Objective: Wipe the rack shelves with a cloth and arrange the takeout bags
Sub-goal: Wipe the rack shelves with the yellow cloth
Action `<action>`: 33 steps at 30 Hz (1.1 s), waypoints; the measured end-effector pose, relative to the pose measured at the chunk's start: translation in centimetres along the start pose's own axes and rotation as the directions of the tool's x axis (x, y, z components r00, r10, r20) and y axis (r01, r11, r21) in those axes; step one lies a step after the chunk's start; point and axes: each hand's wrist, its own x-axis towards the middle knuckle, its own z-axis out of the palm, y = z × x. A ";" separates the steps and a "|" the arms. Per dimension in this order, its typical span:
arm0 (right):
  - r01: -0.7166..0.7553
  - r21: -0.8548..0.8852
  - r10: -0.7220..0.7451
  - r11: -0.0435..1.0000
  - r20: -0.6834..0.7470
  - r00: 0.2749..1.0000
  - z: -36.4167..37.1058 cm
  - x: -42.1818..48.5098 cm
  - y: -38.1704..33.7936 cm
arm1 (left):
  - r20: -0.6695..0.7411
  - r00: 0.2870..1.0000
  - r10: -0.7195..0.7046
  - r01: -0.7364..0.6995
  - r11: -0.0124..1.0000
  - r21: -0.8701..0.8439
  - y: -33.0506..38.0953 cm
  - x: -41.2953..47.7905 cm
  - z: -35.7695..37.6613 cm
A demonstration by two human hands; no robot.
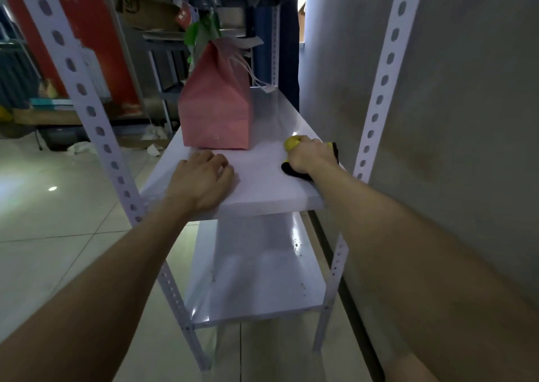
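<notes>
A white metal rack has a middle shelf (262, 177) at hand level and a lower shelf (256, 288) beneath it. A pink paper takeout bag (215, 104) stands upright on the middle shelf, left of centre, its folded top pointing up. My right hand (312, 155) presses a yellow and black cloth (291, 143) onto the shelf's right side, fingers closed over it. My left hand (201, 177) rests palm down on the shelf's front left, just in front of the bag, holding nothing.
A grey wall (452, 89) runs close along the rack's right side. Perforated white uprights (87, 104) frame the shelves. The lower shelf shows dark specks. Beyond the rack are a red banner (81, 31), cardboard boxes, crumpled paper on the tiled floor (58, 221).
</notes>
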 end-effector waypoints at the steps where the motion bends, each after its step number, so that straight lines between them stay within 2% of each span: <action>1: -0.010 -0.005 0.010 1.000 0.010 1.000 -0.1 1.5 -0.1 | -0.014 1.000 0.005 -0.005 1.000 -0.004 -0.1 -0.1 0.2; 7: 0.125 -0.121 -0.112 0.985 0.113 0.987 -0.6 9.0 -1.1 | -0.078 0.997 0.018 -0.019 1.000 -0.010 -0.4 -0.2 0.8; 11: 0.130 -0.111 -0.114 0.985 0.142 0.983 -0.6 10.8 -1.9 | -0.087 0.996 0.013 -0.013 1.000 -0.007 -0.4 -0.2 0.9; 15: 0.087 -0.022 -0.085 0.996 0.074 0.994 -0.4 8.4 -1.7 | -0.078 0.997 0.015 -0.015 1.000 -0.002 -0.2 -0.4 0.6; 18: 0.086 0.053 -0.090 0.995 0.097 0.991 -0.2 4.8 -1.5 | -0.080 0.997 0.017 -0.017 1.000 0.008 0.1 -0.5 0.4; 22: 0.117 0.232 -0.134 0.966 0.060 0.989 0.1 -1.7 -0.7 | -0.063 0.998 0.005 -0.005 1.000 -0.006 0.8 -0.9 -0.6; 25: 0.108 0.387 -0.139 0.916 0.054 0.989 -0.2 -6.1 -0.4 | -0.212 0.976 -0.040 0.027 0.998 -0.064 1.5 -2.2 -1.5; 28: 0.159 0.417 -0.211 0.895 0.081 0.974 -0.8 -8.2 -0.8 | -0.388 0.920 -0.056 -0.036 0.974 -0.224 1.9 -5.4 -1.6; 31: 0.198 0.404 -0.254 0.893 0.090 0.963 -1.0 -9.1 -2.8 | -0.425 0.902 -0.083 -0.088 0.926 -0.368 1.2 -8.8 -2.1; 33: 0.225 0.360 -0.273 0.905 0.090 0.958 -0.6 -9.5 -5.8 | -0.446 0.887 -0.118 -0.072 0.919 -0.387 0.3 -10.2 -3.4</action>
